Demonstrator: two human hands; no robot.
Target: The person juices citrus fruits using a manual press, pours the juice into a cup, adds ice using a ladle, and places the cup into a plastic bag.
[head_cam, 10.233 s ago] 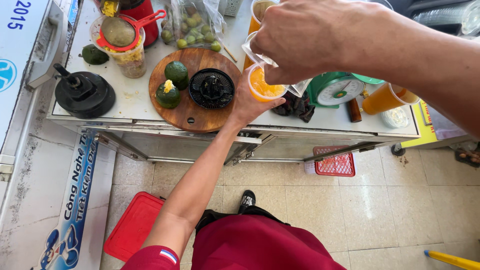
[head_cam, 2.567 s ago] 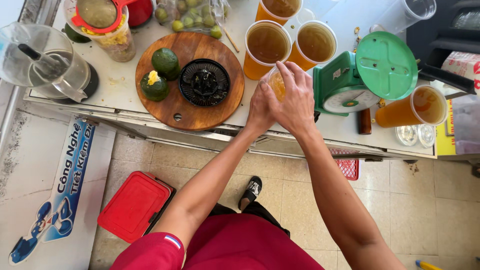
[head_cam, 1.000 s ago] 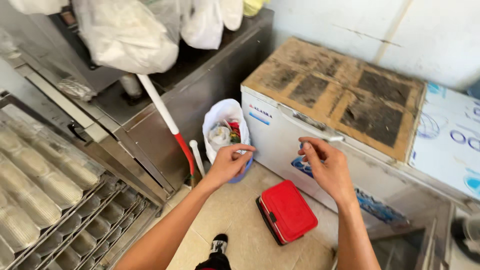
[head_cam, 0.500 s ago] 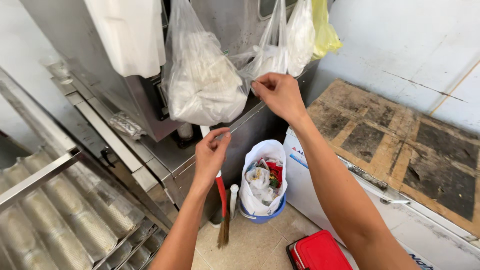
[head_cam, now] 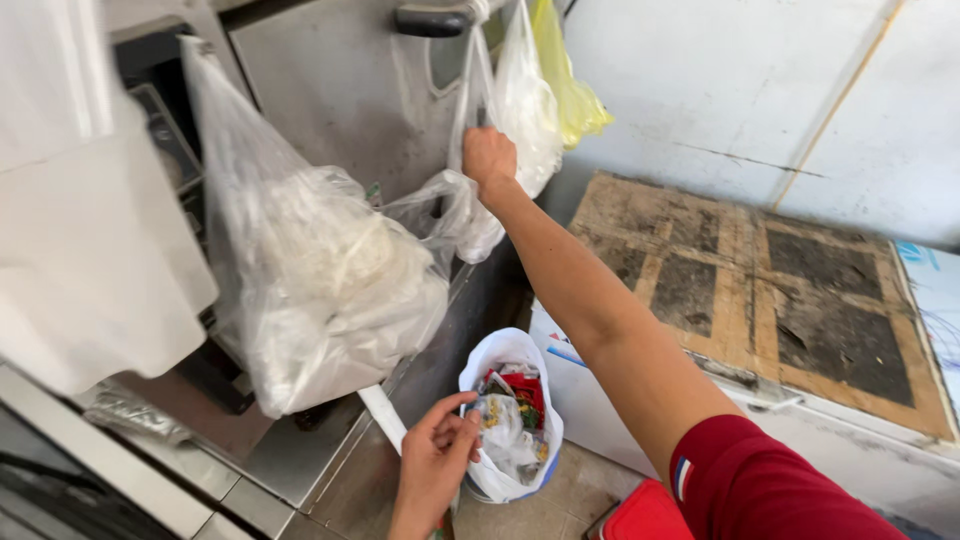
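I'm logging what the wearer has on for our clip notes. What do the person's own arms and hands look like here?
Both hands are bare, with no gloves, rings or watch showing. The right hand leads back along a bare forearm to a short dark red sleeve with a small striped patch near its hem. The left hand shows only to the wrist, uncovered.

Person's own body: right hand [head_cam: 489, 157] and left hand [head_cam: 432, 466] bare, no gloves; dark-red short sleeve [head_cam: 775, 480] w/ small striped patch, above right elbow.
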